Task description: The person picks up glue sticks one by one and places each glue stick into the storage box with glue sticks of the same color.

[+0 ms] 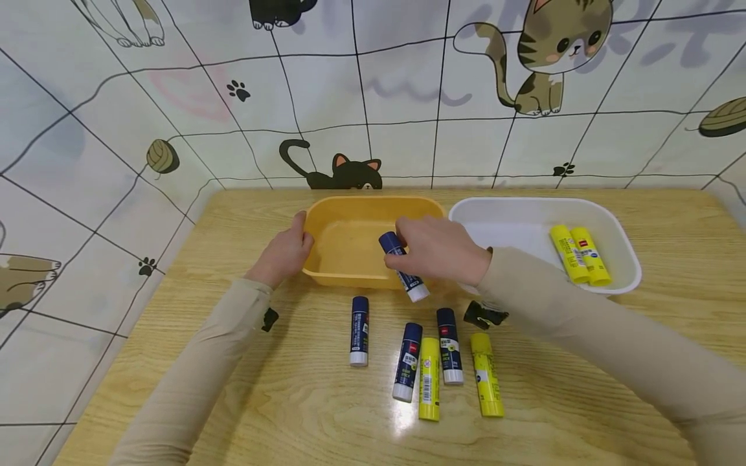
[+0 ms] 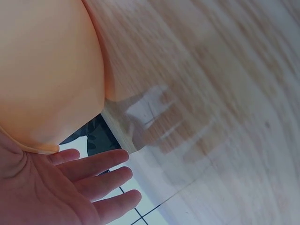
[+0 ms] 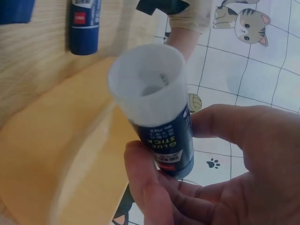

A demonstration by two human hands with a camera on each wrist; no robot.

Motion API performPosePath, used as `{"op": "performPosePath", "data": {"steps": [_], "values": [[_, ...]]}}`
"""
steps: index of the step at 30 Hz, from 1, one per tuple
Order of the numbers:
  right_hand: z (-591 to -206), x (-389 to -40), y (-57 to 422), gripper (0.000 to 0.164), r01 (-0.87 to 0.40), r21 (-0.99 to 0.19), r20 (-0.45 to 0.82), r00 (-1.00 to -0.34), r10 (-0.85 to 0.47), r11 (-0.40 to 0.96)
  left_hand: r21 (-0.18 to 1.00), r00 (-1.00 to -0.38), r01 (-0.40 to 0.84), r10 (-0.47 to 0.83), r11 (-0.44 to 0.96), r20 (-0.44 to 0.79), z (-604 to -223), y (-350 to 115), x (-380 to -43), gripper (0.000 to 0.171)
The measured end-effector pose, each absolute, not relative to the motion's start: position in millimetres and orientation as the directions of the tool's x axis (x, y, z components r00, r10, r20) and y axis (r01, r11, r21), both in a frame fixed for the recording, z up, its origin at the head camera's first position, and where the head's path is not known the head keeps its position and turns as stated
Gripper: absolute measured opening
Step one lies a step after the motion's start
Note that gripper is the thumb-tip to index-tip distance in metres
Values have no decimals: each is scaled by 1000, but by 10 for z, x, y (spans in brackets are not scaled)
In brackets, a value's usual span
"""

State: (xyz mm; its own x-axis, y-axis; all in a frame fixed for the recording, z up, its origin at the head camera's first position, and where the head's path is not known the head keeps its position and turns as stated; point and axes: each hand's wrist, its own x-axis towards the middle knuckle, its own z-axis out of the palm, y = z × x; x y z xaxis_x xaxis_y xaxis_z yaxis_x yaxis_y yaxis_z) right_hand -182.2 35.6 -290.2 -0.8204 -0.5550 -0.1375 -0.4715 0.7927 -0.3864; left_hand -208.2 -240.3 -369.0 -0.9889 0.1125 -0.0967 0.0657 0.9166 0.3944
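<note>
My right hand (image 1: pixel 440 249) holds a dark blue glue stick (image 1: pixel 415 285) over the front part of the yellow-orange basin (image 1: pixel 373 281). In the right wrist view, thumb and fingers pinch the label of this glue stick (image 3: pixel 166 136), its white hollow end towards the camera. My left hand (image 1: pixel 283 254) grips the basin's left rim, the thumb hooked over it; in the left wrist view its fingers (image 2: pixel 101 164) stretch out below the basin wall (image 2: pixel 56 70). Before the basin lie three blue glue sticks, one apart (image 1: pixel 359 333), and two yellow glue sticks (image 1: pixel 429 382).
A white basin (image 1: pixel 507 206) stands right of the orange one, with two yellow glue sticks (image 1: pixel 591 255) lying in its right part. Behind the wooden table (image 1: pixel 262 401) rises a wall covering (image 1: pixel 402 84) with cat drawings.
</note>
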Motion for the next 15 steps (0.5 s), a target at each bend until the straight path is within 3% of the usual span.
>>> {"op": "performPosePath", "data": {"steps": [15], "values": [[-2850, -2210, 205, 34, -423, -290, -185, -855, -484, 858, 393, -989, 55, 105, 918, -106, -3700, -2399, -2085, 54]]}}
